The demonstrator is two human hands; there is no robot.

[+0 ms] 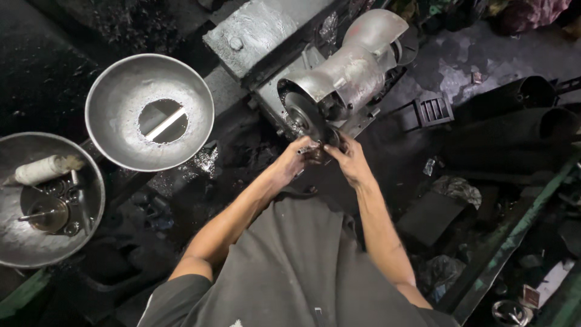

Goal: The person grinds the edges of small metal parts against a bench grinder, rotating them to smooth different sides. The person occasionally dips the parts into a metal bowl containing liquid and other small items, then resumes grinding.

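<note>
Firstly, a metal bowl [36,242] holding a pale roll [45,169] stood at far left, beside a second bowl [115,103] with a hole cut in its bottom. Further right, the left hand [296,160] and the right hand [346,158] were closed together around a small metal piece [311,151], just below the wheel [302,115] of the bench grinder [351,66].

The person wears a dark grey short-sleeved shirt [302,272] of plain cloth, loose over the chest and creased in soft folds. Its sleeves end above the elbows, so both forearms are bare down to the left hand [295,158] and the right hand [350,160]. A small pale mark shows low on the shirt front, too small to make out.
</note>
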